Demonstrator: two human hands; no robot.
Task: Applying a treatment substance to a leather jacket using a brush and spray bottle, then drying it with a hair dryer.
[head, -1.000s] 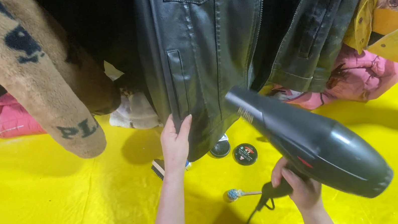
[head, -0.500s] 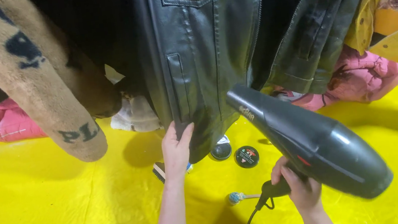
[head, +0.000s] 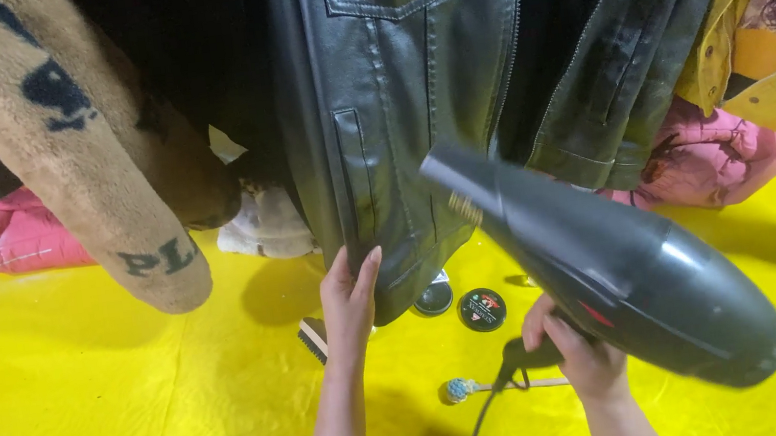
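The left hand [head: 351, 299] lies open with its fingers flat against the lower hem of the hanging black leather jacket [head: 396, 118], while the right hand [head: 577, 352] is closed around the handle of a dark hair dryer [head: 611, 265] — its nozzle aimed at the jacket's front. Below, on the yellow sheet [head: 88, 422], lie a round tin [head: 482, 309], a small brush [head: 312, 339] and a toothbrush [head: 488, 388] — a tan fleece sleeve [head: 88, 186] hangs at the left.
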